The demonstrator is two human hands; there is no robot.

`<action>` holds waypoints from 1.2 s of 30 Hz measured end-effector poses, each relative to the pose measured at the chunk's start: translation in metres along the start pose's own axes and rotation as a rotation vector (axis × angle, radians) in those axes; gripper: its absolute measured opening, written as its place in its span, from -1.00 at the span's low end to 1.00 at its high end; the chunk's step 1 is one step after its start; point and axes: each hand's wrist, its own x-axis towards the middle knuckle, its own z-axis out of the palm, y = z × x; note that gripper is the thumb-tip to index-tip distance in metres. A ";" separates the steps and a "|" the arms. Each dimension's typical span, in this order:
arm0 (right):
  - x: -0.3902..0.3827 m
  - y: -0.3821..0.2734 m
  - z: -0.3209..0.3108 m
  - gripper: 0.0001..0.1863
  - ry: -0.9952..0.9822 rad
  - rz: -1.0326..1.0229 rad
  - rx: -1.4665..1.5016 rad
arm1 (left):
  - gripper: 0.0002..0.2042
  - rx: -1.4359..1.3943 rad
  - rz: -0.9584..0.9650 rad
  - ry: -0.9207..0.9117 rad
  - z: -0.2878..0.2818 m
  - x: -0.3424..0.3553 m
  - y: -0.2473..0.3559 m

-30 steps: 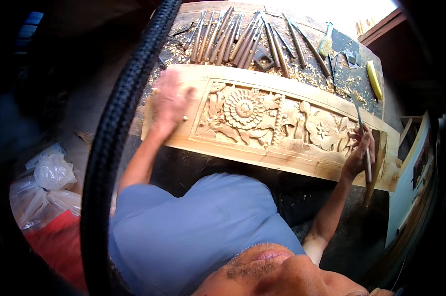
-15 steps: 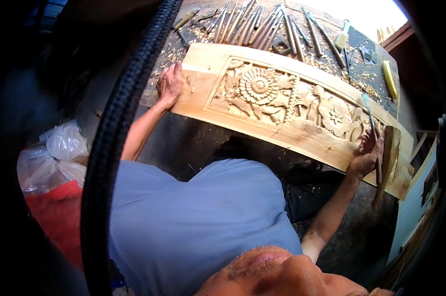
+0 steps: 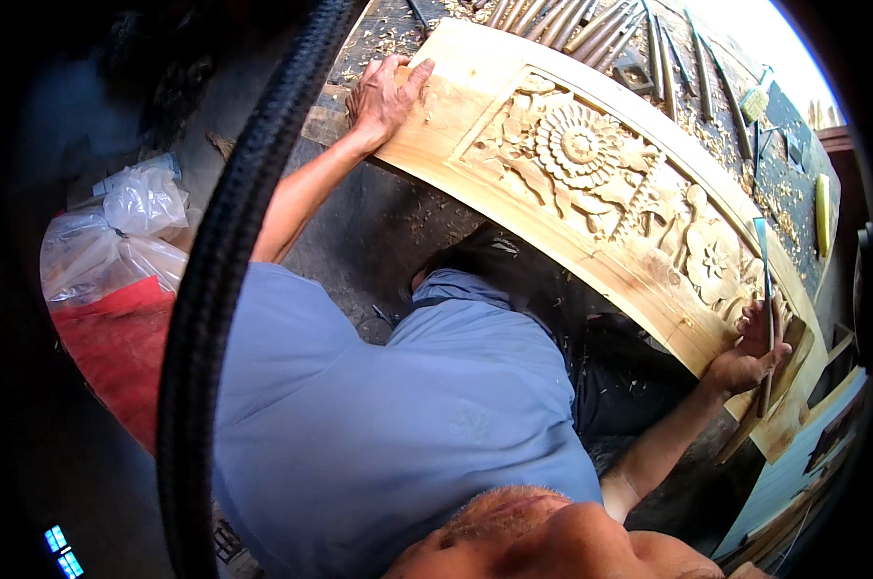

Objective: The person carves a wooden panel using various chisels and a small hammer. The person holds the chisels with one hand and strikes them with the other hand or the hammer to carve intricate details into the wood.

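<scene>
A pale wooden board (image 3: 432, 135) with relief carving of a sunflower-like bloom (image 3: 579, 145), leaves and a smaller flower (image 3: 714, 259) lies along the workbench's near edge. My left hand (image 3: 383, 106) grips its left end, fingers curled onto the wood. At the board's right end my right hand (image 3: 750, 352) holds an upright chisel (image 3: 762, 249), its steel blade pointing away from me. A flat wooden piece (image 3: 740, 425), perhaps a mallet, stands beside that hand; whether it is held too is unclear.
Several chisels (image 3: 605, 39), wood shavings, a brush (image 3: 755, 96) and a yellow strip-like object (image 3: 822, 214) lie on the bench (image 3: 801, 193) beyond the board. Plastic bags (image 3: 109, 251) over red material sit at left; a pale panel (image 3: 764, 502) stands at lower right. A black braided strap (image 3: 234, 222) crosses the view.
My left hand has gone from a blurred reach to gripping the board's left end. The board now appears higher at its left and more slanted, as the view has turned.
</scene>
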 end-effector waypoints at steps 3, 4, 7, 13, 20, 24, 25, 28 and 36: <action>0.007 0.007 -0.004 -0.04 -0.008 0.006 -0.023 | -0.34 -0.016 0.017 0.004 -0.002 -0.005 -0.005; 0.010 0.010 -0.006 -0.07 -0.022 0.001 -0.023 | -0.38 -0.029 0.023 0.007 0.000 -0.003 -0.010; 0.011 0.012 -0.013 -0.10 0.006 0.012 -0.008 | -0.52 -0.159 0.090 0.040 0.009 0.004 -0.022; -0.004 -0.011 0.007 -0.56 -0.015 -0.001 0.113 | -0.47 -0.231 0.249 0.325 0.001 -0.001 -0.017; -0.038 -0.069 0.143 -0.62 -0.422 -0.130 -0.037 | -0.46 -0.642 1.051 0.127 0.005 -0.027 0.101; -0.044 -0.085 0.208 -0.60 -0.691 -0.110 -0.014 | -0.44 -0.706 1.284 0.063 0.035 -0.034 0.155; -0.044 -0.089 0.219 -0.62 -0.732 -0.128 -0.062 | -0.46 -0.678 1.293 0.081 0.036 -0.028 0.163; -0.034 -0.083 0.237 -0.63 -0.812 -0.137 -0.189 | -0.51 -0.674 1.271 0.090 0.047 -0.011 0.171; -0.016 -0.063 0.264 0.00 -0.864 -0.050 -0.105 | -0.55 -0.701 1.137 0.000 0.057 0.007 0.158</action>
